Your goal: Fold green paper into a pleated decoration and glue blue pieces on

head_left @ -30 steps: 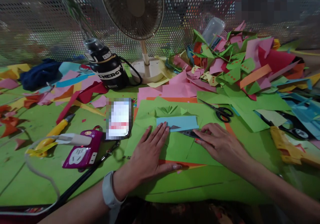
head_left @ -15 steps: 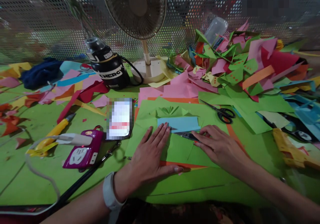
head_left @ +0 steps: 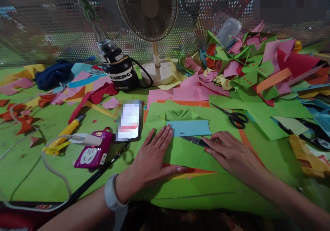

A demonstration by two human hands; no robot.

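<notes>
Light-blue rectangular paper strip (head_left: 192, 128) lies flat on a bright green paper sheet (head_left: 177, 155), between both hands. Left hand (head_left: 152, 157) palm down, open flat, fingers slightly spread, grasping nothing; fingertips at strip's left end, rest of hand over green sheet, left of and below strip. Right hand (head_left: 227, 148) below strip's right end, fingers pinched around a dark pointed metal blade (head_left: 193, 140); blade slants just below strip's lower edge, tip leftward. Full tool type: cannot tell, handle hidden by hand. Small dark triangular patch at strip's lower edge, cause unclear. Green pleated paper fan (head_left: 179, 114) just above strip. Black-handled metal scissors (head_left: 237, 119) right of strip, apart from it. Black-edged smartphone (head_left: 129, 121), lit screen, left of strip. Magenta plastic device (head_left: 95, 151) with white plug, farther left and lower than strip. Black bottle (head_left: 121, 76) lettered ENERGY, beyond strip to the left. Multicoloured paper scrap heap (head_left: 247, 65) beyond strip, to the right.
</notes>
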